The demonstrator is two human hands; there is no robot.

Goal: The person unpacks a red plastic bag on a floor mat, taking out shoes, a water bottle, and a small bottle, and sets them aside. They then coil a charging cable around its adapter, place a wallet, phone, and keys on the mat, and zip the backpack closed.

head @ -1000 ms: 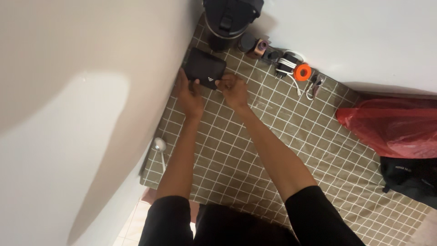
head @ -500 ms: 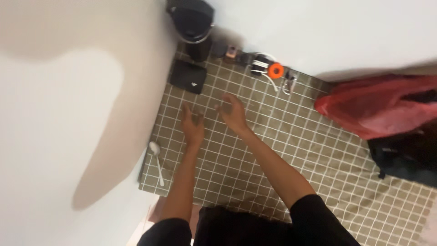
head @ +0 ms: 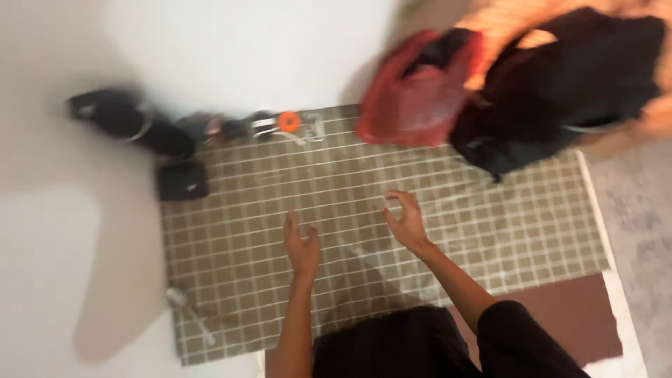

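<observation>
I am holding my left hand [head: 302,245] and right hand [head: 404,220] empty, fingers spread, grip loose, over the tiled floor [head: 350,189].

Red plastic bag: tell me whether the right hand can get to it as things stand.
Probably yes. The right hand is open and empty over the tiled mat, and only bare tiles lie between it and the red plastic bag.

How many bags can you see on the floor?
2. A red plastic bag lies at the far edge of the tiled floor, and a black bag sits right beside it on its right. The picture is blurry, so more may be hidden.
</observation>
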